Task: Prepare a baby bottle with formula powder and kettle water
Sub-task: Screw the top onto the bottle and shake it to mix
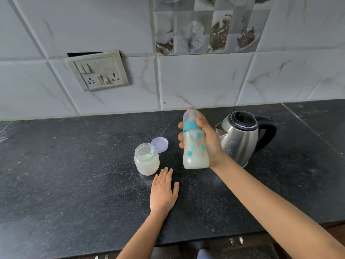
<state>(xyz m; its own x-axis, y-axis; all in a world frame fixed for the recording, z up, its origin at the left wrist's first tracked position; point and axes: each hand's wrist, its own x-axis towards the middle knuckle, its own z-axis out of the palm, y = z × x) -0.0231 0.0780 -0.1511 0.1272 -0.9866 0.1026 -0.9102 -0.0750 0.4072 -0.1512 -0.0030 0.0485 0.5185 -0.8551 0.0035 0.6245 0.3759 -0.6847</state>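
My right hand point(209, 141) grips a baby bottle point(195, 148) around its upper body, just above the black counter. The bottle has a teal collar and a clear cap, and milky white liquid fills it. My left hand point(163, 191) rests flat on the counter, fingers straight, just in front of an open clear jar of formula powder point(147, 159). A pale teal scoop stands inside the jar. The jar's lilac lid point(159, 144) lies behind it on the counter. A steel kettle point(240, 137) with a black lid and handle stands to the right of the bottle.
The black speckled counter point(74, 174) runs to a tiled wall behind. A switch and socket panel point(98, 71) is mounted on the wall at the left. The counter's front edge and drawer handles point(236, 241) lie near the bottom.
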